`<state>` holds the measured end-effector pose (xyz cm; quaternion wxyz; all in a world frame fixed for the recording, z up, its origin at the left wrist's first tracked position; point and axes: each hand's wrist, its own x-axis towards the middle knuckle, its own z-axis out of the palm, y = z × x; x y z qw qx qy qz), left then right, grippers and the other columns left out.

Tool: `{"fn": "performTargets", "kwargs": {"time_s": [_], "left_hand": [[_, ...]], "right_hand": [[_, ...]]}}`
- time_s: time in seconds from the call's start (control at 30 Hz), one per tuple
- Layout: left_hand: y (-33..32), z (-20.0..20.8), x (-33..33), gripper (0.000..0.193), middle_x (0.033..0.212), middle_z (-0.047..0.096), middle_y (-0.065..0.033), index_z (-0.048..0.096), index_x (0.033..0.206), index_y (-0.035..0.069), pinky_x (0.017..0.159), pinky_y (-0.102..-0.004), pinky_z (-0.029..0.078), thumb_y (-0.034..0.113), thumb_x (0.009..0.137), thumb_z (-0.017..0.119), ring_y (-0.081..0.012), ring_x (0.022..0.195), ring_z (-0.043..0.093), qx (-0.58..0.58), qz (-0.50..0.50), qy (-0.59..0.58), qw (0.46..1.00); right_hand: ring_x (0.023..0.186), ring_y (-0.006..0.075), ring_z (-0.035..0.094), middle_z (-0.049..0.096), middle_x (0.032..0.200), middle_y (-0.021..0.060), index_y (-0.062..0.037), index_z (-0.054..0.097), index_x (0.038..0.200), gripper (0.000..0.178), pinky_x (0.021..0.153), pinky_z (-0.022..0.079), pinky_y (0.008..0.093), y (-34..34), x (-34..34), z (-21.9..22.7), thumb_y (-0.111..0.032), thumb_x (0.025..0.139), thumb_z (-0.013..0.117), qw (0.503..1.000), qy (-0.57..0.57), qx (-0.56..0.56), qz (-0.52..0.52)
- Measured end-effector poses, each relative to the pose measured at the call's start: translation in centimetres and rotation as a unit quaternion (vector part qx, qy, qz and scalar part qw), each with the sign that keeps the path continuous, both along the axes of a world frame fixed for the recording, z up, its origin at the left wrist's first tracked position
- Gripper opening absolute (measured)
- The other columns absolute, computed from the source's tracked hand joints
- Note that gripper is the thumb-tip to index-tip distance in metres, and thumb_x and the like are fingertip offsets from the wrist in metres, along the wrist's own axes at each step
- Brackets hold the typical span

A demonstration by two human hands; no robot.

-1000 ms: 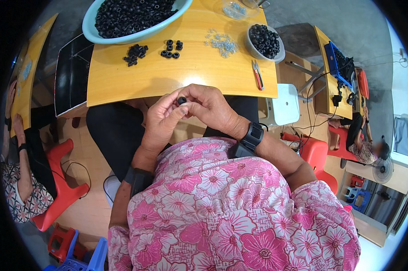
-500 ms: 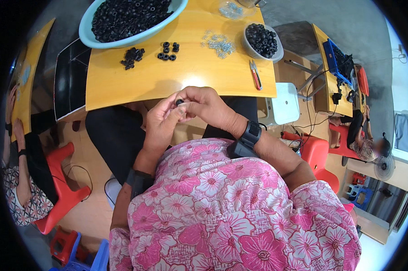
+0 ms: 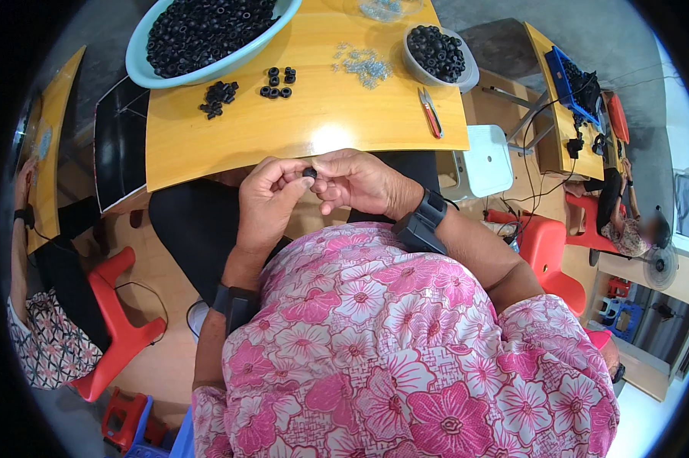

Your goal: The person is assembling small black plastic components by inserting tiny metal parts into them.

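Note:
In front of my lap, just off the table's near edge, my left hand (image 3: 268, 200) pinches a small black ring-shaped part (image 3: 310, 173) between thumb and fingers. My right hand (image 3: 363, 182) comes at it from the other side, its thumb and forefinger closed at the part's edge and its other fingers curled below. Whether a tiny piece sits in the right fingertips is hidden. On the yellow table (image 3: 230, 145) lie a loose heap of black parts (image 3: 218, 99), a small group of black rings (image 3: 278, 81) and a scatter of small see-through pieces (image 3: 367, 67).
A light-blue basin (image 3: 207, 75) full of black rings stands far left, a white tub (image 3: 436, 59) of them far right. Red-handled snips (image 3: 430, 114) lie near the right edge. A white stool (image 3: 488, 162) and red chair (image 3: 539, 248) stand right. Co-workers sit on both sides.
My right hand's fingers have opened out a little and drawn to the right, showing more of the black part. The whole view has shifted slightly.

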<state>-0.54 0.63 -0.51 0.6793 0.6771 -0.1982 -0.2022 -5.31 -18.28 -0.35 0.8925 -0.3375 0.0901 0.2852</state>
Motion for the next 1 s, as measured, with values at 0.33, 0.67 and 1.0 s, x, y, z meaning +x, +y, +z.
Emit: {"fn": "performTargets", "kwargs": {"time_s": [0.33, 0.67, 1.0], "left_hand": [[-0.4, 0.9, -0.7, 0.016, 0.077, 0.057, 0.0015, 0.064, 0.099, -0.003, 0.061, -0.017, 0.044, -0.003, 0.084, 0.066, -0.0028, 0.068, 0.05, -0.031, 0.034, 0.117, 0.992], [-0.6, -0.9, -0.5, 0.016, 0.077, 0.058, 0.0037, 0.065, 0.101, 0.003, 0.055, -0.0155, 0.043, 0.003, 0.085, 0.067, -0.0019, 0.064, 0.051, -0.05, 0.036, 0.072, 0.996], [-0.5, -0.2, -0.8, 0.044, 0.085, 0.055, 0.0035, 0.048, 0.133, -0.002, 0.066, -0.0177, 0.046, 0.017, 0.095, 0.058, -0.0023, 0.072, 0.05, -0.063, -0.033, 0.235, 0.97]], "right_hand": [[0.076, 0.0133, 0.06, 0.058, 0.083, 0.002, -0.0002, 0.06, 0.101, 0.029, 0.073, 0.056, 0.033, 0.2, 0.0, -0.2, -0.028, 0.097, 0.052, 1.0, 0.012, 0.024, -0.004], [0.071, 0.0146, 0.061, 0.058, 0.079, 0.0041, 0.0006, 0.059, 0.101, 0.024, 0.067, 0.057, 0.0357, 0.4, 0.2, -0.2, -0.023, 0.097, 0.053, 0.999, 0.027, -0.014, -0.032], [0.067, 0.0097, 0.057, 0.057, 0.078, 0.0019, 0.001, 0.058, 0.108, 0.024, 0.064, 0.054, 0.0265, 0.2, 0.7, 1.0, -0.019, 0.096, 0.054, 0.966, -0.065, -0.25, 0.016]]}}
